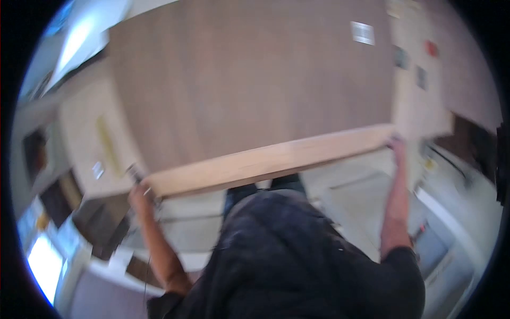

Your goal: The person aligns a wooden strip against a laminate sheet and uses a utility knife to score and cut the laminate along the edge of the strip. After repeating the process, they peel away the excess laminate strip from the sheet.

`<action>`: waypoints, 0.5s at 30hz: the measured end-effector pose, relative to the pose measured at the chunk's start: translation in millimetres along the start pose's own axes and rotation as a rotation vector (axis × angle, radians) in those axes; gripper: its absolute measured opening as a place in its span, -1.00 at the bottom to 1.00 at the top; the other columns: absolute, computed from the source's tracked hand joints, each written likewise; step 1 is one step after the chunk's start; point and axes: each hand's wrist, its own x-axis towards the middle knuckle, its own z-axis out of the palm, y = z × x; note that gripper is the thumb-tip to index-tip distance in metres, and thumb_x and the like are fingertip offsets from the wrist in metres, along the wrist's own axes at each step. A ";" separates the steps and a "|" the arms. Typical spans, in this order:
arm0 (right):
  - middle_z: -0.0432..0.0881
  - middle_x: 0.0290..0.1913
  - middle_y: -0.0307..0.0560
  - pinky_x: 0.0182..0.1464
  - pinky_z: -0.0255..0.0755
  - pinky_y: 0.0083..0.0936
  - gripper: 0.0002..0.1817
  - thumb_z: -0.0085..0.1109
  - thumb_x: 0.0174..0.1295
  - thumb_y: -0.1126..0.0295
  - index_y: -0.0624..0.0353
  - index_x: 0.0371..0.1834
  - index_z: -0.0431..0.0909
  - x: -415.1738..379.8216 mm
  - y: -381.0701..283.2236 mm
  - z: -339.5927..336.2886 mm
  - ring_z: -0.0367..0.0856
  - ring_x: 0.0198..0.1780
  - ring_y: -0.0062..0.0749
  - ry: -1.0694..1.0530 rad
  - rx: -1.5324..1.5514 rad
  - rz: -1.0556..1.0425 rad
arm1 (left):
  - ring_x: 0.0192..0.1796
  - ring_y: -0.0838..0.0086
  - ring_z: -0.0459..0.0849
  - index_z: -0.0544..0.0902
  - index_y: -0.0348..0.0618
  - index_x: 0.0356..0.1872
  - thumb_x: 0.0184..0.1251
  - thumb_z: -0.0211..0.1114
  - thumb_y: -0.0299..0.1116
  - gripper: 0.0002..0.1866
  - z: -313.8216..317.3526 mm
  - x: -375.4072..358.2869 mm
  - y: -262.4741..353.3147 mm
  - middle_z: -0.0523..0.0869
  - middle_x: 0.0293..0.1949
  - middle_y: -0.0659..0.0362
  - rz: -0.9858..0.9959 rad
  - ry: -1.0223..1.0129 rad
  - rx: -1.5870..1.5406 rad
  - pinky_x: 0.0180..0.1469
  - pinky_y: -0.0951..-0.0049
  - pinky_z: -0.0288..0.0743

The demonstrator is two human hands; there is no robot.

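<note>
A large brown wooden panel (255,80) lies in front of me, with a white label (363,33) near its far right corner. Along its near edge runs a long light wooden strip (265,159), slightly tilted, lower at the left. My left hand (141,195) is closed at the strip's left end, around a small dark object (134,173) that is too blurred to name. At the strip's right end, my right hand (395,142) grips the wood, its fingers partly hidden and blurred.
A pale board (98,127) with a yellowish smear is at the left. Beyond the panel's right side, a light surface (419,106) carries small dark and red items. A bright window (45,268) shows at the lower left.
</note>
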 end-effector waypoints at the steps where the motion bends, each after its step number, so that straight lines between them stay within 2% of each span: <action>1: 0.78 0.00 -0.07 0.11 0.61 -0.32 -0.50 0.44 0.08 0.40 0.37 0.11 0.68 0.3 4.7 9.0 0.70 -0.01 -0.33 0.171 0.006 -0.182 | -0.16 0.37 0.75 0.74 -0.34 -0.11 0.47 0.24 -0.34 -0.75 11.9 -3.2 9.7 0.78 -0.19 0.07 -0.003 -0.019 0.009 -0.09 0.31 0.66; 2: 0.78 0.01 -0.04 0.14 0.59 -0.31 -0.42 0.46 0.04 0.44 0.42 0.18 0.64 1.9 13.0 17.9 0.70 0.02 -0.28 0.254 0.078 -0.092 | -0.18 0.40 0.74 0.72 -0.32 -0.09 0.42 0.34 -0.37 -0.79 11.6 4.6 1.1 0.77 -0.20 0.12 -0.011 0.008 -0.044 -0.09 0.34 0.63; 3: 0.79 0.01 0.03 0.14 0.59 -0.34 -0.31 0.48 0.02 0.47 0.44 0.30 0.56 14.0 29.9 30.7 0.72 0.02 -0.26 0.370 0.070 -0.112 | -0.18 0.42 0.72 0.71 -0.31 -0.10 0.41 0.37 -0.36 -0.79 5.0 16.4 -10.0 0.76 -0.21 0.14 0.040 -0.016 -0.009 -0.08 0.35 0.60; 5: 0.67 0.26 0.21 0.31 0.52 -0.28 -0.26 0.36 0.17 0.40 0.41 0.45 0.41 -26.1 -46.5 52.7 0.67 0.24 -0.16 0.370 -0.077 0.087 | -0.19 0.44 0.69 0.70 -0.29 -0.11 0.40 0.41 -0.35 -0.79 1.7 25.8 -17.5 0.74 -0.23 0.16 0.094 -0.037 0.026 -0.07 0.36 0.56; 8: 0.38 0.51 0.32 0.50 0.33 -0.23 -0.27 0.16 0.30 0.35 0.35 0.55 0.27 -24.4 -40.9 87.5 0.43 0.48 0.03 0.624 -0.470 0.054 | -0.20 0.45 0.66 0.68 -0.27 -0.13 0.39 0.43 -0.32 -0.78 -1.7 21.6 -14.4 0.72 -0.24 0.18 0.094 -0.046 0.042 -0.07 0.36 0.54; 9: 0.11 0.64 0.33 0.63 0.11 -0.19 -0.26 0.03 0.34 0.36 0.31 0.61 0.16 -47.2 -91.6 90.4 0.13 0.62 0.22 0.496 -0.404 0.251 | -0.20 0.45 0.66 0.67 -0.27 -0.13 0.39 0.43 -0.32 -0.78 -3.7 23.5 -15.8 0.72 -0.25 0.18 0.099 -0.043 0.066 -0.06 0.35 0.54; 11: 0.10 0.65 0.32 0.63 0.11 -0.18 -0.25 0.00 0.36 0.37 0.28 0.64 0.12 -45.8 -94.1 110.8 0.09 0.63 0.26 0.558 -0.448 0.272 | -0.20 0.44 0.67 0.67 -0.26 -0.13 0.39 0.43 -0.32 -0.78 -1.9 23.6 -13.2 0.71 -0.26 0.18 0.096 -0.032 0.079 -0.05 0.34 0.54; 13: 0.02 0.67 0.32 0.65 0.08 -0.10 -0.25 -0.04 0.41 0.34 0.31 0.66 0.05 -45.9 -94.1 122.7 -0.06 0.67 0.29 0.560 -0.472 0.269 | -0.20 0.43 0.68 0.67 -0.26 -0.14 0.38 0.43 -0.32 -0.78 -0.1 21.8 -10.8 0.71 -0.27 0.18 0.077 -0.013 0.058 -0.05 0.34 0.55; 15: -0.04 0.68 0.35 0.66 0.03 -0.10 -0.23 -0.03 0.43 0.30 0.38 0.65 0.01 -53.1 -104.0 136.5 -0.10 0.69 0.29 0.570 -0.403 0.292 | -0.19 0.42 0.68 0.66 -0.26 -0.14 0.38 0.44 -0.33 -0.78 -0.6 23.4 -11.8 0.71 -0.27 0.17 0.073 -0.030 0.040 -0.04 0.32 0.56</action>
